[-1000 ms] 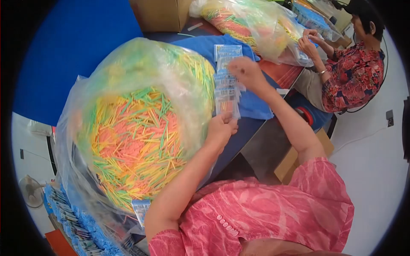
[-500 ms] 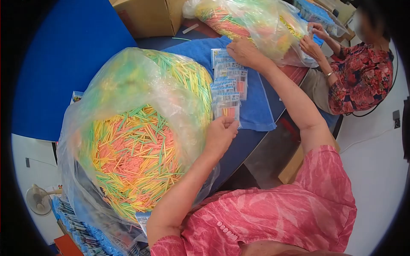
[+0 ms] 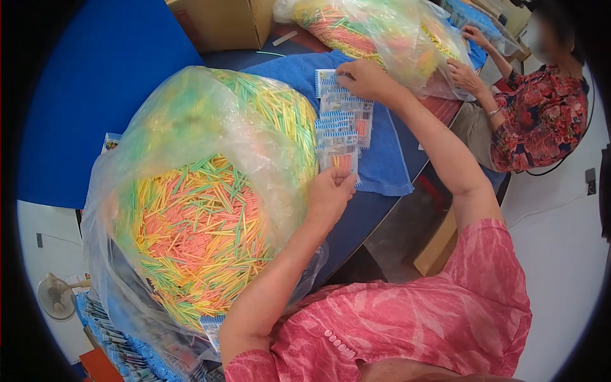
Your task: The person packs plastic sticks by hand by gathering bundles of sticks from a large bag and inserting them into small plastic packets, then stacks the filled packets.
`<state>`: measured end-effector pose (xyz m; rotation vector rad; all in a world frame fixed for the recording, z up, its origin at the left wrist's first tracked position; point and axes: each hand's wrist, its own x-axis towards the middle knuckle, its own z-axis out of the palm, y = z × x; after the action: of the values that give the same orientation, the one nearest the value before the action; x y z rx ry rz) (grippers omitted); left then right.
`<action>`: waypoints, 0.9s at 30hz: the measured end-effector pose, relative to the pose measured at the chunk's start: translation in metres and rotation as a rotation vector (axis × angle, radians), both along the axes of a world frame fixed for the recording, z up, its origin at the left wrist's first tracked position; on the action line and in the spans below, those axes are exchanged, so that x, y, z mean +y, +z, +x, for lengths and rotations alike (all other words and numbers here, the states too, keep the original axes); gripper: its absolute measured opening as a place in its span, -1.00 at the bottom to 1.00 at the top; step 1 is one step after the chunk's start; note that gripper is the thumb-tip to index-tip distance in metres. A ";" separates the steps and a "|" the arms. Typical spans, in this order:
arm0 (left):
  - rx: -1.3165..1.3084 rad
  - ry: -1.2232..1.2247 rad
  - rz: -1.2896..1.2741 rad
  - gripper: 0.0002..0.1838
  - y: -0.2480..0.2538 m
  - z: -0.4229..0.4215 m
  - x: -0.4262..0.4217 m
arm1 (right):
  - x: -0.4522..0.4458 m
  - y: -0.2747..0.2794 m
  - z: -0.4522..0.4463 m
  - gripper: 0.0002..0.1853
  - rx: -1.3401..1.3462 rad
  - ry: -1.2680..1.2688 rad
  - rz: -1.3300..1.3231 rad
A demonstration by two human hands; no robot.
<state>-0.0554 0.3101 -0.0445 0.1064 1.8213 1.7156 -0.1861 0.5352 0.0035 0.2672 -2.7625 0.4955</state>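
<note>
A row of small clear packets [image 3: 344,118] with blue striped edges overlaps on a blue towel [image 3: 385,162]. Pink and yellow sticks show inside some of them. My left hand [image 3: 330,196] pinches the near end of the closest packet between thumb and fingers. At the far end of the row, my right hand [image 3: 368,79] has its fingers closed on the edge of a packet. Beside my left forearm stands a large clear plastic bag [image 3: 105,184], open towards me, full of thin yellow, pink and green sticks [image 3: 203,235].
Another bag of sticks [image 3: 356,32] lies at the back, by a co-worker [image 3: 541,121] in a flowered top. A cardboard box [image 3: 223,25] stands at the far left. Stacked packets [image 3: 118,340] and a fan [image 3: 56,296] are at lower left.
Near packets in the row have shifted slightly away from me, and the closest one shows more above my left hand. The co-worker's hands have moved apart.
</note>
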 end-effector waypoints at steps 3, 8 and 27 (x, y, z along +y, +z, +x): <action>0.037 -0.003 -0.003 -0.74 -0.004 -0.001 0.002 | 0.007 0.004 -0.012 -0.70 -0.365 0.095 -0.163; 0.134 0.013 0.014 -0.75 -0.011 -0.007 0.009 | 0.002 0.021 0.011 -0.59 -0.522 0.310 -0.362; 0.151 0.048 0.120 -0.80 -0.003 0.000 -0.001 | -0.041 -0.012 0.091 -0.15 -0.092 0.083 -0.407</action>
<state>-0.0551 0.3094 -0.0480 0.2502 1.8404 1.8953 -0.0947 0.4940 -0.0081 0.2656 -2.6628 1.0957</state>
